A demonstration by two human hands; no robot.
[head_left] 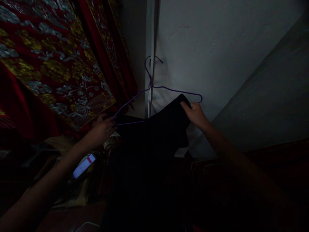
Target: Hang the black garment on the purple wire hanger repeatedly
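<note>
Left hand (102, 130): seen in the head view, fingers curled closely around the left corner of the purple hanger (151, 84).
Right hand (195, 113): pinching the upper right edge of the dark cloth (166, 125), just below the hanger's right end.
Dark cloth: spread across the lower bar, covering much of it.
Hook (145, 63): before a pale post (148, 29) (cannot tell whether caught).
Phone (84, 166): lit, below left hand.
</note>
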